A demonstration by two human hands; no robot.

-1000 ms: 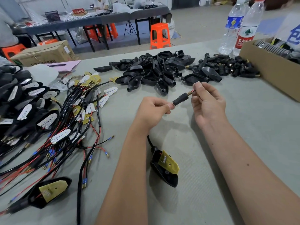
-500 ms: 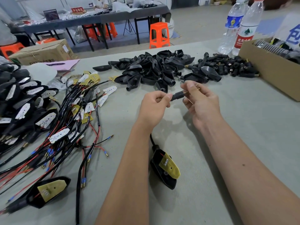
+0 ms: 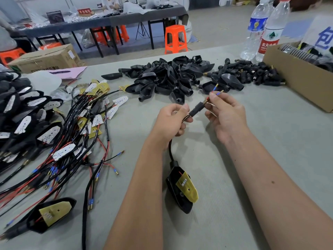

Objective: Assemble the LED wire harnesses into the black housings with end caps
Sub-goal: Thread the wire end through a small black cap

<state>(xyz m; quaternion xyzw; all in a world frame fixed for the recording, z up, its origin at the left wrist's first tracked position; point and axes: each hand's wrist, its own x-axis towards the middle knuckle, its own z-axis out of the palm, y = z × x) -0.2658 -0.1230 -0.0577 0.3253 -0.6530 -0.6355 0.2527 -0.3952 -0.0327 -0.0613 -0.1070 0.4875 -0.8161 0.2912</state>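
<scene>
Behind both hands, loose black housings [image 3: 167,78] lie heaped.

Both forearms bare up to the bottom frame edge; no sleeve or cuff in view. Left hand [image 3: 171,121]: no glove, no ring, no watch or band at the wrist. Right hand [image 3: 228,117]: likewise ungloved, no ring or wrist strap seen. Fingernails short and unpainted where they show. One small dark mark on the upper side of the right forearm, about midway along. No tape, bandage or writing on either arm.
</scene>
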